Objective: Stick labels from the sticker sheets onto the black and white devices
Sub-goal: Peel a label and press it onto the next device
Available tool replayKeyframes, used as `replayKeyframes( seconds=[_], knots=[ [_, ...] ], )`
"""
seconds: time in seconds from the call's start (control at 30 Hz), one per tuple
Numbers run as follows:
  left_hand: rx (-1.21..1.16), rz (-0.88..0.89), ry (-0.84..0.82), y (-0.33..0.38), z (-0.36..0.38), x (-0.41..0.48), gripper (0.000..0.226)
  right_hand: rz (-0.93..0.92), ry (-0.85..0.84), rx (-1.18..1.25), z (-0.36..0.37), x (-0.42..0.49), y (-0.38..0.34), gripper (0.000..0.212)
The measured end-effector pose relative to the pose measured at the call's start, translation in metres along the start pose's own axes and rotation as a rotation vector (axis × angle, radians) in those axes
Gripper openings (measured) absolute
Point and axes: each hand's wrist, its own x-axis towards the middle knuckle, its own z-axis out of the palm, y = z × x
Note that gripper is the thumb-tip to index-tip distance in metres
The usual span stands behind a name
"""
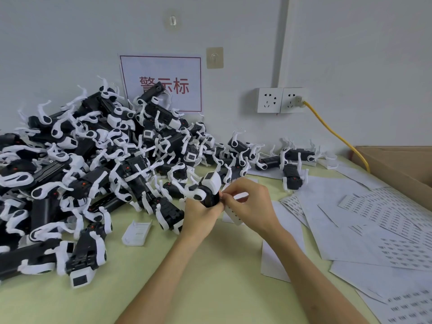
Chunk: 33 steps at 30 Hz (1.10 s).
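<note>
Fingertips of right hand pinched at black end of device, left hand curled round its body from below, above table; pile of devices just left, sticker sheets right.

left hand: fingers curled, gripping | right hand: fingers pinching

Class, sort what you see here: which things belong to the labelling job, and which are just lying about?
Job: held device, gripped by left hand, right hand pinching its edge; pile of devices; sticker sheets.
Lying about: cardboard box; yellow cable; wall sockets; wall sign; loose white cover.
</note>
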Motion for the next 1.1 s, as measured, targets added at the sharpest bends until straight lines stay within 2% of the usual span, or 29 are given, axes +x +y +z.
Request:
replayKeyframes(
  seconds=[0.2, 0.47, 0.7, 0.8, 0.93, 1.03, 1.1],
  knots=[
    [0.043, 0.040, -0.076, 0.002, -0.002, -0.001, 0.040, 0.120, -0.051, 0.089, -0.005, 0.004, 0.001, 0.013],
    [0.042, -0.002, -0.045, 0.005, -0.002, -0.003, 0.038, 0.207, -0.094, 0.190, -0.011, 0.006, -0.001, 0.013],
    [0.043, -0.013, -0.064, 0.009, -0.001, -0.005, 0.033, 0.300, -0.153, 0.264, -0.014, 0.008, -0.001, 0.028],
    [0.026, -0.043, -0.064, 0.010, -0.001, -0.005, 0.029, 0.307, -0.130, 0.256, -0.013, 0.008, 0.001, 0.033],
    [0.001, -0.083, -0.068, 0.007, 0.000, -0.004, 0.023, 0.320, -0.062, 0.255, -0.011, 0.009, 0.004, 0.016],
    [-0.020, -0.087, -0.072, 0.005, 0.000, -0.004, 0.013, 0.337, 0.030, 0.284, -0.012, 0.010, 0.006, 0.013],
    [-0.067, -0.099, -0.075, 0.005, -0.001, -0.004, 0.017, 0.346, 0.075, 0.318, -0.014, 0.011, 0.007, 0.013]
  ],
)
